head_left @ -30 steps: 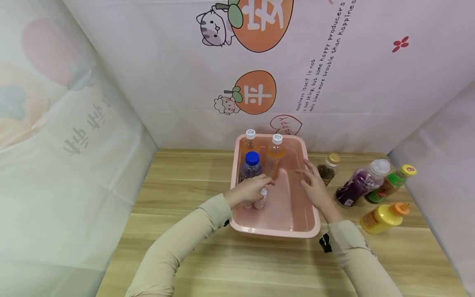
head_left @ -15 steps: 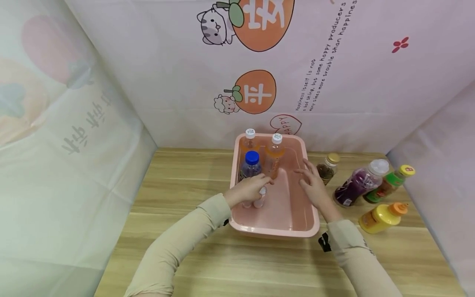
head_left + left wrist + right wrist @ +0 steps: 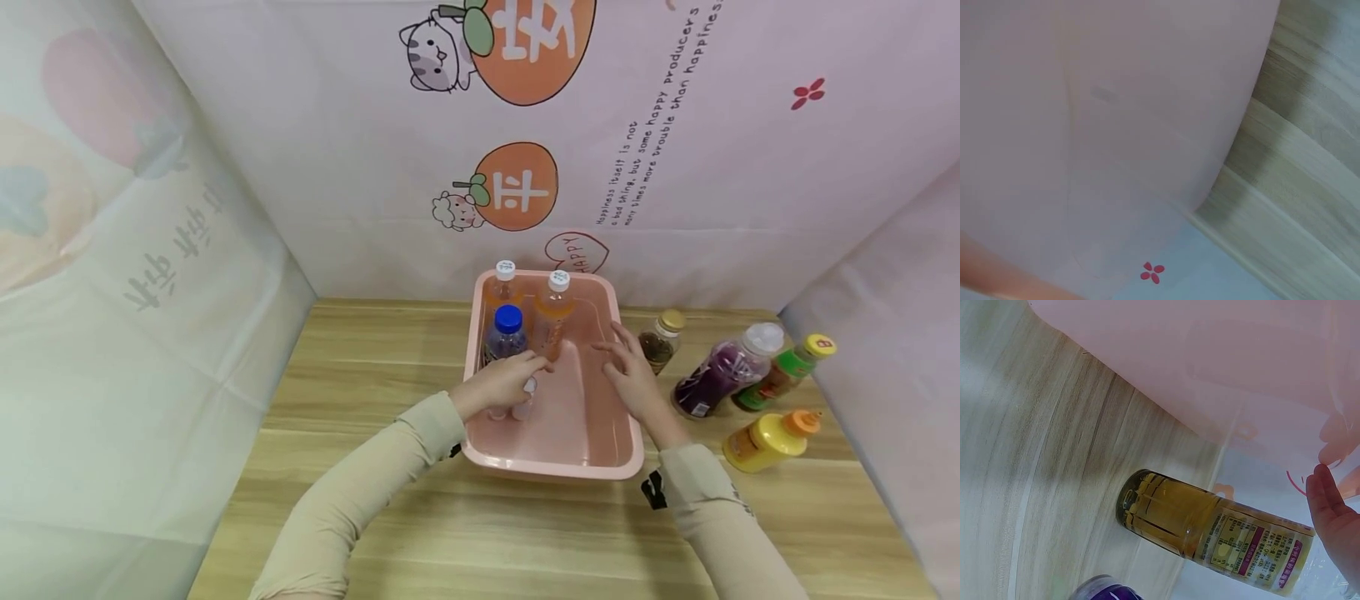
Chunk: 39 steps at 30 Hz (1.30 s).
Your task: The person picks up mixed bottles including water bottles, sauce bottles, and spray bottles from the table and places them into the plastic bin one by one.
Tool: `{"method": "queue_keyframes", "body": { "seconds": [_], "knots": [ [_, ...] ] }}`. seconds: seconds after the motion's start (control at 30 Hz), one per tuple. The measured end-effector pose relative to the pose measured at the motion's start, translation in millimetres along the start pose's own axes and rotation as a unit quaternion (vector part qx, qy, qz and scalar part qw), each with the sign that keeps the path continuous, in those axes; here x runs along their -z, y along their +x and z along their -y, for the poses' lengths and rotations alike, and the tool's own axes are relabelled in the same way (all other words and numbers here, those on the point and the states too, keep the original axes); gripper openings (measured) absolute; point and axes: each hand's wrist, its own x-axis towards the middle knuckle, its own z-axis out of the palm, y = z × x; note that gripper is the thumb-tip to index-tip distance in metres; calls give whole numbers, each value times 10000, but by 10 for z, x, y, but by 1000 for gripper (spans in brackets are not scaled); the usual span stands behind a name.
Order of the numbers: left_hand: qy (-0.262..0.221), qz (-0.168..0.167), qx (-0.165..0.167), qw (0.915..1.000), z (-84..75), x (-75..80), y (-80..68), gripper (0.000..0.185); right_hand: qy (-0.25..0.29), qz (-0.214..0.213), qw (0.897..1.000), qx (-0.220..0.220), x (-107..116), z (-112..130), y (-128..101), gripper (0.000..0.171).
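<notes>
My left hand [image 3: 501,385] reaches over the left rim of a pink plastic tub [image 3: 577,471], its fingers loosely bent above a small white-capped bottle [image 3: 522,407]. That hand covers part of the bottle. Behind it stand a blue-capped bottle [image 3: 507,340] and two white-capped bottles, the left one [image 3: 506,290] and the right one [image 3: 552,315], with orange contents. At the tub's right side my right hand [image 3: 632,379] lies over the rim, fingers spread and holding nothing. Outside the tub, beside this hand, is a gold-capped bottle [image 3: 660,343], whose amber contents and printed label [image 3: 1250,547] show in the right wrist view.
On the wooden table [image 3: 360,350], to the right, stand a purple drink bottle [image 3: 716,379], a green-labelled bottle with a yellow cap [image 3: 780,379] and a yellow squeeze bottle [image 3: 765,442]. A black strip [image 3: 654,490] shows near the right sleeve. Printed cloth walls [image 3: 360,167] enclose the table.
</notes>
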Motion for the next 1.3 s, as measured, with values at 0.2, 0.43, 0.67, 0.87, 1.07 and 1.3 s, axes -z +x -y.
{"method": "queue_keyframes", "body": {
  "seconds": [0.2,0.43,0.67,0.87,1.07,1.3],
  "knots": [
    [-14,-275,-230,9994,-10,64,-13,51,-23,-72,9999,94,36,24,40,35],
    [-454,-1257,-663,9888,-9,122,-155,41,-98,-73,9999,121,82,-10,-40,33],
    [-1283,-3426,-1036,9249,152,182,-368,36,-144,-42,9996,240,37,-8,-81,33],
    [-2618,-3950,185,8804,341,79,-429,47,-89,59,9996,273,-18,14,-124,32],
    [-3121,-3900,738,8632,417,-109,-390,55,-110,-48,9995,300,-40,1,-214,31],
    [-3049,-3972,834,8616,442,-78,-334,61,-140,-137,9992,339,-21,31,-108,32]
  ]
}}
